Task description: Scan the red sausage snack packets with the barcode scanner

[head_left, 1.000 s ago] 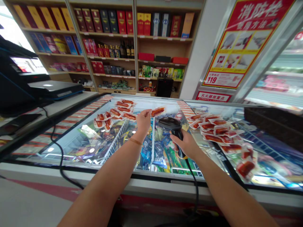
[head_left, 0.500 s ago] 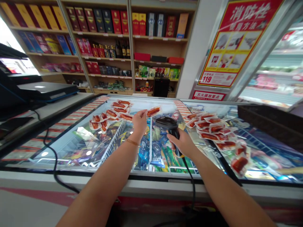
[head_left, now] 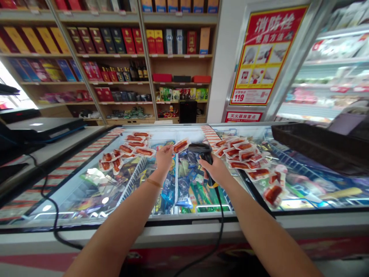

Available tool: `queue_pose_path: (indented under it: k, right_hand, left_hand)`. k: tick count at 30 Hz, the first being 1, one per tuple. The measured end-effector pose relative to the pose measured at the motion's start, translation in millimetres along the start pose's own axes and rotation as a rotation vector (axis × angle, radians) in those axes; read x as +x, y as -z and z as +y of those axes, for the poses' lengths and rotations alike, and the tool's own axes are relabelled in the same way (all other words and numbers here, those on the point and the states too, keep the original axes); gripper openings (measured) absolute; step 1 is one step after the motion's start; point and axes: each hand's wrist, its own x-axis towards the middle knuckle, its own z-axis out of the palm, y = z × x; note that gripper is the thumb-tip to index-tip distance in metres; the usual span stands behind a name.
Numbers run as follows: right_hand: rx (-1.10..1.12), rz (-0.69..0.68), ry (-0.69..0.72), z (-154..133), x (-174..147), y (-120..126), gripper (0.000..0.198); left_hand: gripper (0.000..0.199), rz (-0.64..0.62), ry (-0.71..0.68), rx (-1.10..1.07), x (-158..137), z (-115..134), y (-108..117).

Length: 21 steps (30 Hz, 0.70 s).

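Between the fingers of my left hand point(head_left: 163, 158) is the edge of a packaged sausage point(head_left: 180, 146), a reddish-brown sausage in clear wrap. My right hand point(head_left: 215, 169) is wrapped around the grip of a black barcode scanner point(head_left: 201, 150); its head is close to the right end of that pack. A cable point(head_left: 220, 215) runs down from the scanner's handle. Left of my left hand, several sausage packs point(head_left: 135, 144) lie on the freezer's glass top. A larger spread of the same packs point(head_left: 245, 154) lies to the right of the scanner.
Beneath the glass, the chest freezer point(head_left: 184, 227) holds bagged goods in wire baskets. A dark brown tray point(head_left: 319, 148) rests on its right side. At the left are a flat-topped device point(head_left: 43, 127) and a loose black cable point(head_left: 56, 215). Stocked shelves point(head_left: 115, 55) stand behind.
My view has tilted up and turned slightly to the right. The scanner head and the held sausage pack are nearer each other. Both hands keep their holds.
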Motion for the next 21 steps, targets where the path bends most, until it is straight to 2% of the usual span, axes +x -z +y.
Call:
queue_pose_path:
  k: [3,6,10,14,18,21]
  right_hand:
    - [0.006,0.062,-0.007,-5.3,-0.7,26.8,0.021]
    - [-0.024,0.142,-0.029,-5.5,-5.0,65.1,0.023]
    - [-0.020,0.302,-0.071,4.6,-12.2,123.4,0.025]
    - [0.017,0.441,-0.116,15.4,-20.6,172.2,0.024]
    - [0.046,0.524,-0.177,24.1,-29.5,198.8,0.023]
    - [0.071,0.532,-0.195,29.7,-33.6,204.1,0.022]
  left_hand:
    - [0.014,-0.080,0.034,0.012,-2.1,8.4,-20.5]
    - [0.013,-0.156,0.063,0.010,-7.0,22.5,-54.0]
    - [0.016,-0.265,0.036,0.008,-20.1,38.3,-115.7]
    - [0.019,-0.391,-0.015,0.058,-41.4,43.0,-182.3]
    - [0.021,-0.453,-0.161,0.221,-71.1,42.9,-232.4]
    - [0.025,-0.516,-0.252,0.314,-91.4,42.6,-252.4]
